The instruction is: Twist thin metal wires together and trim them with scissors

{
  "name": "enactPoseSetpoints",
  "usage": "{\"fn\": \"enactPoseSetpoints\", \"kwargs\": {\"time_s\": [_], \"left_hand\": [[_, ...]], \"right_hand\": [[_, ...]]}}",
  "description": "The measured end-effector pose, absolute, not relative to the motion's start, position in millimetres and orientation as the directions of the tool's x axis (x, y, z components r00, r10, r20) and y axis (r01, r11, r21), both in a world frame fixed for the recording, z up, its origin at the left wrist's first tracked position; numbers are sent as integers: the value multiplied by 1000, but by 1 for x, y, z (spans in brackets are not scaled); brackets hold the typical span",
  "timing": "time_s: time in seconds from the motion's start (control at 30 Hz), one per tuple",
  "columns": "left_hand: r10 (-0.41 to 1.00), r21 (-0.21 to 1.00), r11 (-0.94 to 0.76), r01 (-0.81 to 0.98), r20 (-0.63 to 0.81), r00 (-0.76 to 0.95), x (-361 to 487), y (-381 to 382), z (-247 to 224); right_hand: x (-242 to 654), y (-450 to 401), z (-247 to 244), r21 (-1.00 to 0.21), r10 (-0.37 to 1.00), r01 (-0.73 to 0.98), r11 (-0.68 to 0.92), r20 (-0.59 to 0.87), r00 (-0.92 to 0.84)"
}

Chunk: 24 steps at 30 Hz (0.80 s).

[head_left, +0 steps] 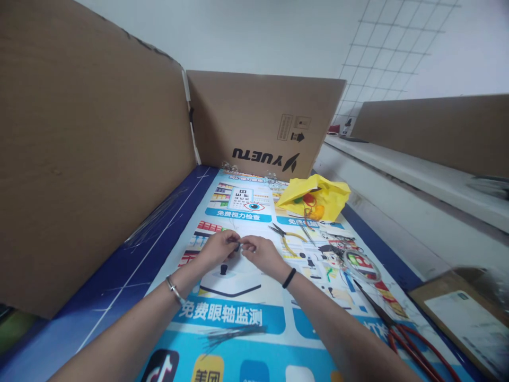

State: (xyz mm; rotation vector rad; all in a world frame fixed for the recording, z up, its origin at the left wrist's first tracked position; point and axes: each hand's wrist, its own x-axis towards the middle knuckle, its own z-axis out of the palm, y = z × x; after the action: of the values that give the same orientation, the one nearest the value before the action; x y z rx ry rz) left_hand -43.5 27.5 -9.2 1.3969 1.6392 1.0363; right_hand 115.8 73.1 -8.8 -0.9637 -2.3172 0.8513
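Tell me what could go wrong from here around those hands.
The small dark piece apparently pinched between left hand and right hand could slip and be hard to spot on the busy printed sheet. The right forearm might knock the red-handled scissors lying beside it. The loose thin strands between the forearms could get scattered.

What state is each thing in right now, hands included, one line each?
Left hand: fingertips pinched on a small dark piece
Right hand: fingertips close to that piece; grip unclear
Yellow-handled pliers: lying open
Red-handled scissors: lying, blades together
Yellow bag: open, crumpled
YUETU cardboard panel: upright, print upside down
Thin dark strands: loose, uncoiled
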Motion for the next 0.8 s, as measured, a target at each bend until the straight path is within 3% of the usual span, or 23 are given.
{"fn": "enactPoseSetpoints", "kwargs": {"time_s": [0.17,0.47,0.67,0.8], "left_hand": [[981,712,-23,702,151,-120,-56,27,-4],[989,420,140,897,-9,-150,-43,19,10],[986,381,162,910,-31,-162,-41,19,10],[991,386,132,913,-18,-136,-45,19,10]], "right_hand": [[120,77,-8,-553,726,522,649,246,-642],[114,68,-7,-404,709,596,694,237,-664],[106,65,-11,-340,707,623,704,249,-662],[107,65,-9,-367,680,584,725,242,-692]]}}
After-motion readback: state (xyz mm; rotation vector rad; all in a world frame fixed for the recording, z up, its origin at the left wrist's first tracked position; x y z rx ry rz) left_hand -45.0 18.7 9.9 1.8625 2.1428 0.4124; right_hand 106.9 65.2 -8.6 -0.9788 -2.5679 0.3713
